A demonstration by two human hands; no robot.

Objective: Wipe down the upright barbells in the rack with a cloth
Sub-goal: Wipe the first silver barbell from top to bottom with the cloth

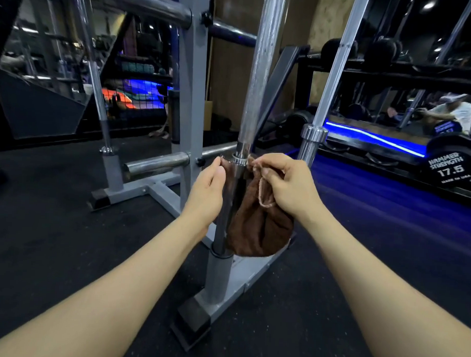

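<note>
Pinching brown cloth (256,227) around upright barbell (255,80), left hand (206,193), right hand (285,185) both gripping corners.

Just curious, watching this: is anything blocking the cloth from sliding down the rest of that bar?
Nothing visible does. Both the left hand and right hand pinch the brown cloth at the middle barbell. Below, the sleeve runs bare to the grey holder tube.

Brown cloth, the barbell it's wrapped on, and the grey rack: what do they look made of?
The brown cloth looks like soft terry or microfibre: matte, nappy, hanging in loose folds with a pale stitched hem. The upright chrome barbell looks like polished plated steel, mirror-bright with glints. The grey rack frame seems painted steel tube: flat, even, dull colour.
</note>
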